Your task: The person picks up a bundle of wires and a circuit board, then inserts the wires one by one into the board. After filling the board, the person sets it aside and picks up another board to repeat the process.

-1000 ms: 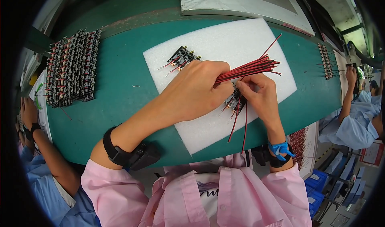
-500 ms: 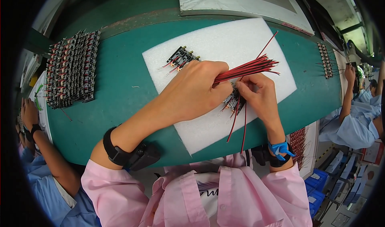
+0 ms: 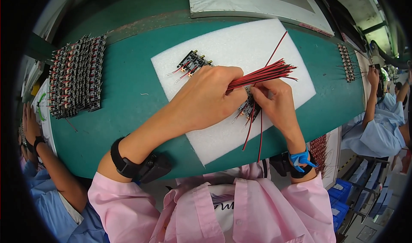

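My left hand [image 3: 214, 90] is closed around a bundle of red-and-black wires [image 3: 264, 74], whose ends fan out to the right. Beneath it lies a strip of small black circuit boards [image 3: 193, 62], partly covered by that hand on a white foam sheet [image 3: 223, 41]. At the strip's right end, thumb and fingers of my right hand [image 3: 278, 103] pinch a single red-and-black wire [image 3: 277, 46] close to the boards. Its far end sticks up beyond the bundle. Two wires [image 3: 261, 135] hang from this end toward me. The exact contact point is hidden by my fingers.
Stacked circuit-board strips [image 3: 77, 75] stand at the left of the green table [image 3: 128, 80]. Another strip [image 3: 346, 62] lies at the far right. A white-edged panel [image 3: 257, 7] borders the back. Co-workers' arms [image 3: 56, 170] show at both sides.
The single wire's upper end has shifted slightly left and my right fingers have moved a little. Both hands keep their grips. The whole view has shifted slightly.
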The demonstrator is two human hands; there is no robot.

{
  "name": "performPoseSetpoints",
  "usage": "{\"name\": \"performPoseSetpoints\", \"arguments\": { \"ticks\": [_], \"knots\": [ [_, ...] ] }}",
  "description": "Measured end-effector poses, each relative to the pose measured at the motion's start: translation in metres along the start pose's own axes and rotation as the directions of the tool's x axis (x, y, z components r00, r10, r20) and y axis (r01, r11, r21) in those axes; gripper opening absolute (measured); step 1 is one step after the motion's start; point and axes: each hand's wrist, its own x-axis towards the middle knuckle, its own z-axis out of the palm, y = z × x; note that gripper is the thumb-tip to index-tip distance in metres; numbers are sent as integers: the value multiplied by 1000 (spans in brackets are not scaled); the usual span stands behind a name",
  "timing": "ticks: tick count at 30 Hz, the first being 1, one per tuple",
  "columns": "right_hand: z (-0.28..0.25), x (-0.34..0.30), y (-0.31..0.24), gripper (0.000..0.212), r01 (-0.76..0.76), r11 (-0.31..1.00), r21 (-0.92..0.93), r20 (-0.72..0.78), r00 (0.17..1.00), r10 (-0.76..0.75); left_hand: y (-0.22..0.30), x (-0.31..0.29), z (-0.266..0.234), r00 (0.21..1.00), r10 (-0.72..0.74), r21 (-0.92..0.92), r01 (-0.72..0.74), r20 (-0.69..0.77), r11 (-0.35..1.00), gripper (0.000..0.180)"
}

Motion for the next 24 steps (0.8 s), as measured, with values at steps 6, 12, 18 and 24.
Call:
{"name": "performPoseSetpoints", "arguments": {
  "ticks": [6,12,18,24],
  "knots": [
    [-1,-4,-1,10,69,985,-158,29,997,-66,6,1,-2,999,-32,9,32,-13,999,18],
    [-2,-4,-4,8,98,983,-156,41,995,-93,6,1,-3,999,-35,4,35,-13,999,17],
    [-4,-4,-7,8,57,998,-25,72,996,-55,8,-1,-7,994,-19,-52,13,-112,999,16],
    [-10,-7,-7,10,101,993,-57,117,989,-94,4,2,-15,969,-57,-258,-8,-241,966,21]
  ]
}}
